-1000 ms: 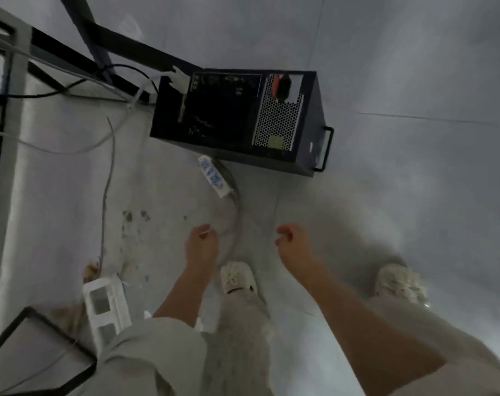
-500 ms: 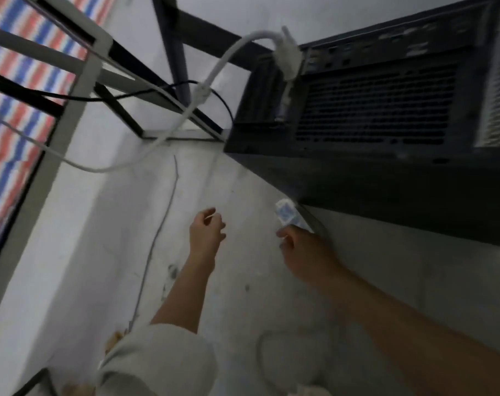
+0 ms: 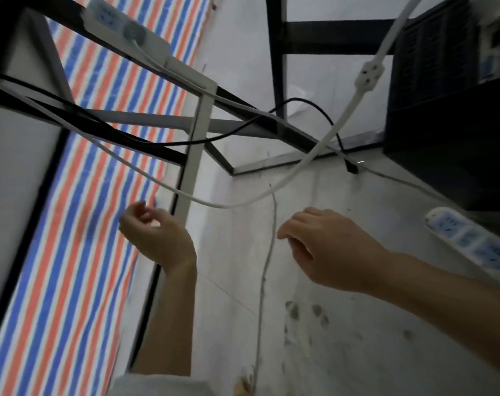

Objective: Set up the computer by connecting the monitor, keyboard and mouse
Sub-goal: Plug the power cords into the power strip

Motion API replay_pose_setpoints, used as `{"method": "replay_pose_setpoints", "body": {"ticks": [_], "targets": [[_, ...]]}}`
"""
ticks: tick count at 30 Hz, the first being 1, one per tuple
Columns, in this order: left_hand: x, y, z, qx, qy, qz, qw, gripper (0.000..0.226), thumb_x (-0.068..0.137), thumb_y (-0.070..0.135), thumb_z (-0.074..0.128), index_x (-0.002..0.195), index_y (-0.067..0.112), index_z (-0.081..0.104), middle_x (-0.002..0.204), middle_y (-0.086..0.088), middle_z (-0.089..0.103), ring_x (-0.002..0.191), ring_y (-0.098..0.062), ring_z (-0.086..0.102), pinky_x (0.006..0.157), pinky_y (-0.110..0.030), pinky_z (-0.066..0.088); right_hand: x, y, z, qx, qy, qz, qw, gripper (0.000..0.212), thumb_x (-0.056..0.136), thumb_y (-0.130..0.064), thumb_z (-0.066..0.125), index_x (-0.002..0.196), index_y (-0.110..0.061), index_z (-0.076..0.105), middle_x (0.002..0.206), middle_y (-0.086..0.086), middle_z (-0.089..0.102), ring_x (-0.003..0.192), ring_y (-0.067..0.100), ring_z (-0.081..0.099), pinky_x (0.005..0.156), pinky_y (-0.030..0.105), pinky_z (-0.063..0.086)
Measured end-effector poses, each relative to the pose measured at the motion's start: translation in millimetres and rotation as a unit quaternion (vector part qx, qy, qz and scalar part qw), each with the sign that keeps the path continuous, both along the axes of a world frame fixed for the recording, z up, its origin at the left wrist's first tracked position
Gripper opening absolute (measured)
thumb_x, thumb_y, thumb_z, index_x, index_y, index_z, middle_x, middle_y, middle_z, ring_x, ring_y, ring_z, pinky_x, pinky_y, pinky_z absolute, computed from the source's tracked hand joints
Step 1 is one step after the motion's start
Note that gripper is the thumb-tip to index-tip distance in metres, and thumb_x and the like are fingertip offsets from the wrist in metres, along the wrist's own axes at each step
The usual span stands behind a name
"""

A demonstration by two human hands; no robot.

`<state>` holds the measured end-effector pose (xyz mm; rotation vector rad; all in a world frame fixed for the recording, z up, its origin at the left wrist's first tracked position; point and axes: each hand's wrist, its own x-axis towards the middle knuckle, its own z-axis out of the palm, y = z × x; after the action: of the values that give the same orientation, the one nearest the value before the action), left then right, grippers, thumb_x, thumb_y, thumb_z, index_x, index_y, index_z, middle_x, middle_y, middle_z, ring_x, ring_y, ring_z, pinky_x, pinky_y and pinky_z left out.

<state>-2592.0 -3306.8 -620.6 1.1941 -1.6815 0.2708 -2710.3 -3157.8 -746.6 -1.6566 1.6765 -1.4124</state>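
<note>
Down near the floor now, and both hands are out in front, neither one carrying anything. The left hand [image 3: 157, 238] hangs with its fingers loosely curled, palm turned inward, nothing between them. The right hand [image 3: 323, 247] reaches forward palm down, fingers relaxed and drooping; its fingertips [image 3: 283, 234] sit just beside a thin grey cable [image 3: 267, 261] that runs along the floor [image 3: 343, 324] between the two hands, though I cannot tell whether they actually touch it.

Beyond the right hand, up and to its outer side, stands the black computer case [image 3: 449, 104], its vented rear panel facing this way. A thick white cable [image 3: 309, 155] drops from the top of that case, passes a chunky white ferrite block [image 3: 369, 74], then swoops in a low arc just above both hands and climbs away past the left hand. A black cable [image 3: 214, 140] loops across above it, its plug end [image 3: 352, 167] lying on the floor at the foot of the case.

Just to the right of the right forearm lies a white power strip [image 3: 469, 241] with blue sockets, flat on the floor. A second power strip [image 3: 128, 30] hangs high above the left hand on the desk frame [image 3: 196, 144], a grey plug seated in it. Behind the left hand, a red, white and blue striped tarp [image 3: 80, 252] fills the side. Dark smudges mark the floor under the right wrist.
</note>
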Motion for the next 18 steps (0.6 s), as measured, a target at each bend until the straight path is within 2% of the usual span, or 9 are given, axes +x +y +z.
{"method": "replay_pose_setpoints", "body": {"ticks": [2,4,6,8,9,10,13,16,18], "targets": [[-17,-7,17,-0.063,-0.159,-0.065,0.983,0.032,0.088,0.009,0.043,0.113,-0.004,0.057,0.115,-0.024,0.055,0.102,-0.024,0.052,0.086,-0.002,0.029,1,-7,4,-0.030,0.031,-0.008,0.999,0.029,0.086,-0.019,0.043,0.101,-0.016,0.067,0.091,-0.002,0.069,0.083,0.018,0.063,0.074,0.034,0.052],[-39,-25,23,-0.067,-0.340,-0.077,0.935,0.038,0.089,0.017,0.045,0.122,0.002,0.055,0.127,-0.019,0.052,0.121,-0.030,0.046,0.101,-0.024,0.032,-4,-10,5,-0.023,0.041,-0.033,0.998,0.030,0.082,-0.021,0.044,0.100,-0.016,0.068,0.089,-0.001,0.070,0.082,0.019,0.064,0.073,0.036,0.053],[-56,-46,21,-0.021,-0.514,-0.027,0.857,0.050,0.091,0.023,0.048,0.139,0.012,0.041,0.146,-0.011,0.037,0.140,-0.030,0.025,0.110,-0.047,0.021,-11,-11,2,-0.011,0.059,-0.048,0.997,0.037,0.083,-0.024,0.042,0.112,-0.016,0.064,0.102,0.000,0.069,0.096,0.021,0.063,0.085,0.039,0.051],[-68,-62,15,0.058,-0.625,0.052,0.777,0.061,0.094,0.032,0.044,0.148,0.021,0.020,0.155,-0.003,0.021,0.146,-0.028,0.003,0.113,-0.057,0.001,-20,-7,-2,0.016,0.076,-0.044,0.996,0.042,0.089,-0.026,0.039,0.127,-0.018,0.053,0.122,0.001,0.061,0.116,0.021,0.053,0.100,0.040,0.042],[-71,-66,13,0.089,-0.652,0.087,0.748,0.060,0.095,0.036,0.042,0.148,0.023,0.018,0.155,-0.003,0.022,0.146,-0.028,0.004,0.111,-0.059,-0.004,-23,-5,-5,0.030,0.081,-0.040,0.995,0.042,0.093,-0.027,0.038,0.133,-0.019,0.047,0.130,0.000,0.054,0.123,0.020,0.046,0.105,0.039,0.035],[-74,-66,12,0.107,-0.660,0.104,0.736,0.055,0.096,0.038,0.042,0.146,0.024,0.024,0.150,-0.004,0.033,0.144,-0.028,0.014,0.111,-0.060,-0.005,-27,-1,-7,0.044,0.086,-0.037,0.995,0.043,0.095,-0.028,0.038,0.137,-0.021,0.041,0.135,-0.002,0.048,0.128,0.018,0.040,0.108,0.037,0.031],[-77,-57,10,0.136,-0.628,0.044,0.765,0.032,0.097,0.039,0.042,0.123,0.025,0.056,0.111,-0.002,0.065,0.113,-0.022,0.054,0.113,-0.053,0.012,-34,5,-10,0.072,0.080,-0.035,0.994,0.042,0.096,-0.029,0.037,0.138,-0.024,0.037,0.137,-0.005,0.044,0.128,0.015,0.036,0.108,0.034,0.029],[-74,-32,9,0.110,-0.596,-0.050,0.794,0.029,0.096,0.037,0.048,0.109,0.019,0.066,0.091,-0.003,0.069,0.087,-0.023,0.062,0.091,-0.040,0.042,-43,17,-11,0.082,0.059,-0.034,0.994,0.040,0.097,-0.027,0.038,0.137,-0.024,0.039,0.133,-0.005,0.047,0.121,0.015,0.042,0.101,0.030,0.035],[-63,-15,16,0.047,-0.550,-0.071,0.831,0.025,0.094,0.029,0.054,0.102,0.011,0.070,0.083,-0.009,0.068,0.078,-0.026,0.060,0.074,-0.034,0.042,-48,25,-12,0.093,0.051,-0.033,0.994,0.040,0.097,-0.026,0.038,0.137,-0.024,0.039,0.131,-0.005,0.049,0.117,0.013,0.045,0.096,0.028,0.040]]}}
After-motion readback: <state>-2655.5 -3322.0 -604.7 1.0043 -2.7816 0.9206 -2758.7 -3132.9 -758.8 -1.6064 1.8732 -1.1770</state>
